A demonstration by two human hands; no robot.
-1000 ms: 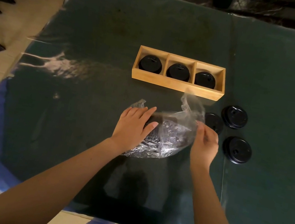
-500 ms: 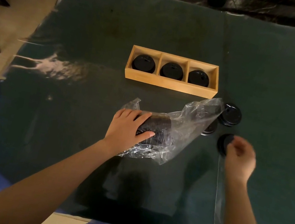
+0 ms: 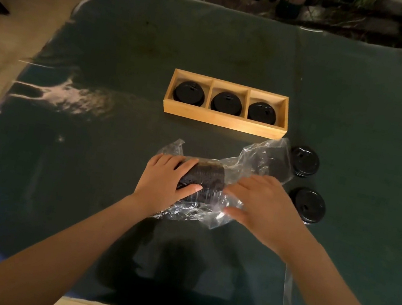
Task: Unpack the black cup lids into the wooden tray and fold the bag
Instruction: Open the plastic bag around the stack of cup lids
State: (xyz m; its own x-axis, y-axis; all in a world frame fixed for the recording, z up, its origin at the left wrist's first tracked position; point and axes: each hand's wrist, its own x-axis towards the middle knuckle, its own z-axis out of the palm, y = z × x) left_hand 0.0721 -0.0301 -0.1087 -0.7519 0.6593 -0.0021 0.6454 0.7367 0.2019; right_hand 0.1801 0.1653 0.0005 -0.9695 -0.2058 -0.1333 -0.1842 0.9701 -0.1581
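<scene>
Lids (image 3: 201,183) lay stacked on their side inside a clear plastic bag (image 3: 260,159) near the middle of the green-covered table (image 3: 130,60); the left hand (image 3: 165,183) curled over the stack's left end through the plastic, fingers on top and thumb on the near side; the right hand (image 3: 263,205) rested on the bag just right of the stack, fingers partly spread, though whether it gripped the plastic could not be told; the wooden tray (image 3: 223,123) sat just beyond, one black lid in each of its three compartments; two loose lids, one farther (image 3: 304,161) and one nearer (image 3: 308,204), lay right of the bag.
</scene>
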